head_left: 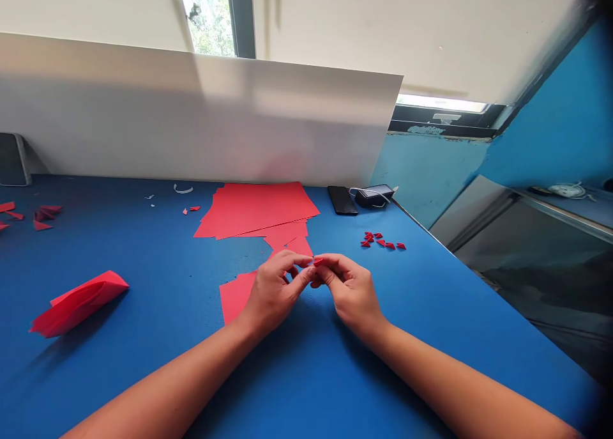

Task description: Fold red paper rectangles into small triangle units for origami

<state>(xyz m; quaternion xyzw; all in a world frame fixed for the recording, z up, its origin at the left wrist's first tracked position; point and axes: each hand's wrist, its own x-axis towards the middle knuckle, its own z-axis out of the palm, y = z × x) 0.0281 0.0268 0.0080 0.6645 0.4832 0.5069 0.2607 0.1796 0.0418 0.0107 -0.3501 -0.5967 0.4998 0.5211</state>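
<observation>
Small red paper piece (318, 261): located between both hands, above the near part of the table, mostly hidden by fingers, exact shape not determinable.

Blue tabletop (143, 247) beneath all items, with upright white board (191, 126) along the far edge. Stack of red paper sheets (253, 212) lying flat near the board, with cut pieces trailing toward the hands. Further red sheet (234, 296) reaching under the left hand (272, 292). Loose folded red paper bundle (79, 305) well out to the left, apart from the sheets. Black phone (342, 200) and black charger (374, 196) just beside each other near the board. Group of small red triangles (380, 241) to the right of the hands, not touching them. Red scraps (43, 216) at the far left.

Left hand and right hand (352, 292) both narrow, fingertips meeting, holding the small piece in a shared pinch. Step in hand, by judgement: fine folding of one small piece, similar in colour to the triangles. Next move calling for a steady pinch and close finger control.
</observation>
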